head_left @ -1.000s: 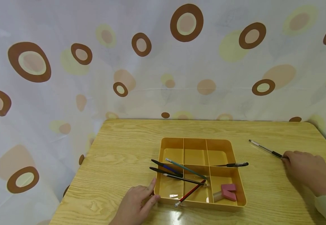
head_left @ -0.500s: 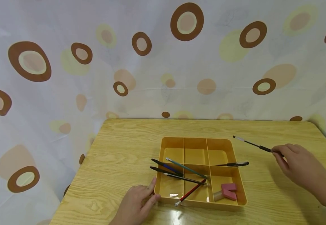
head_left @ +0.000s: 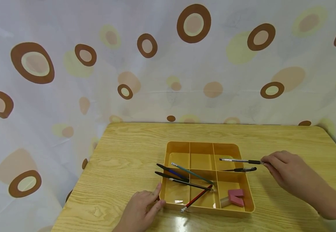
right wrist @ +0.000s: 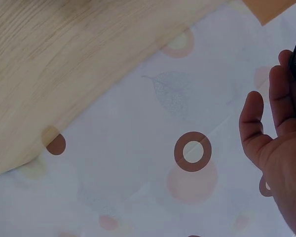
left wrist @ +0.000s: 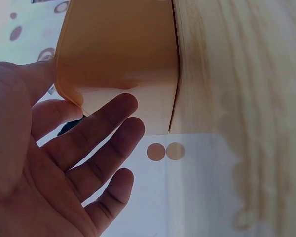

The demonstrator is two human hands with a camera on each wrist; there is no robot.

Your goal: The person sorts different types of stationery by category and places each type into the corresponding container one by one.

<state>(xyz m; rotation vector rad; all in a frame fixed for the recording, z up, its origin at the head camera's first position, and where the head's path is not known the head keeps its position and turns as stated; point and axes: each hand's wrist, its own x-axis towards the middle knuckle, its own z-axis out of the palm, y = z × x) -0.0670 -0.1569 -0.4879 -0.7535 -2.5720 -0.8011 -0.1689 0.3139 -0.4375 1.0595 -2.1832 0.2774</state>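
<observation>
My right hand (head_left: pixel 291 174) pinches the end of a clear gel pen (head_left: pixel 234 160) with a black grip. The pen's tip points left over the back right compartment of an orange divided tray (head_left: pixel 211 211). My left hand (head_left: pixel 139 209) touches the tray's front left corner; in the left wrist view its fingers lie loosely along the outer wall (left wrist: pixel 123 44). Just under the held pen, a black-gripped pen (head_left: pixel 241 169) lies across the right wall. Dark pens (head_left: pixel 163 175), a teal pencil (head_left: pixel 192 173) and a red-and-black pencil (head_left: pixel 197 198) lie across the left and middle compartments.
Pink erasers (head_left: pixel 236 193) and a beige block (head_left: pixel 225 202) sit in the tray's front right compartment. The wooden table (head_left: pixel 121 154) meets a patterned cloth (head_left: pixel 156 74) at its back edge. Several pen and pencil ends jut past the tray's rim.
The right hand has lifted the gel pen from the table at the right and carried it left over the tray, turning it nearly level. The left hand and tray have stayed put.
</observation>
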